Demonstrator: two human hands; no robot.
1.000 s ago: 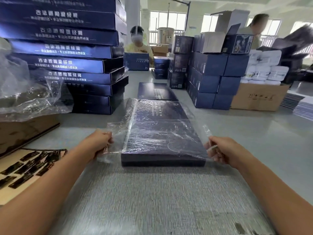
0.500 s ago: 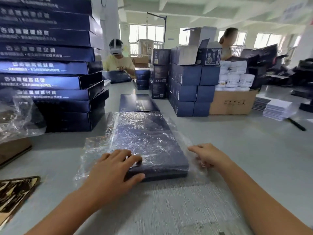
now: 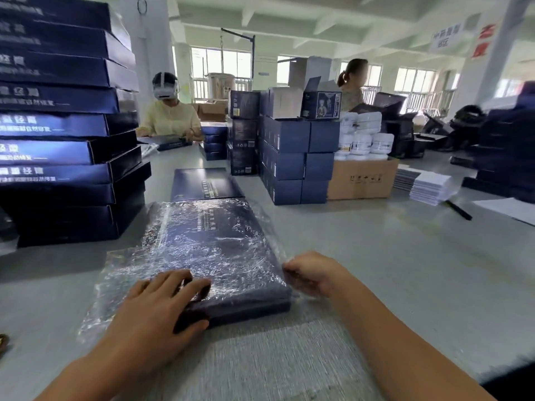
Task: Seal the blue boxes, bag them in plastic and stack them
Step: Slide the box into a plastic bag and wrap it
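A flat dark blue box (image 3: 214,244) lies on the grey table inside a clear plastic bag (image 3: 115,282), whose loose edge spreads out to the left. My left hand (image 3: 162,308) rests on the box's near left corner, fingers on the lid and thumb against the front side. At the near right corner my right hand (image 3: 312,273) has its fingers curled into the plastic. A second flat blue box (image 3: 205,183) without a bag lies just behind. A tall stack of blue boxes (image 3: 66,134) stands at the left.
Small blue cartons (image 3: 292,160) are piled behind at centre, beside a cardboard carton (image 3: 362,178) holding white jars. White paper stacks (image 3: 431,183) and a black pen (image 3: 459,210) lie at right. Two people work at the table's far end.
My left hand let go of the bag's left edge and came down onto the box's near left corner. My right hand moved in to the right corner. The view swung up and right.
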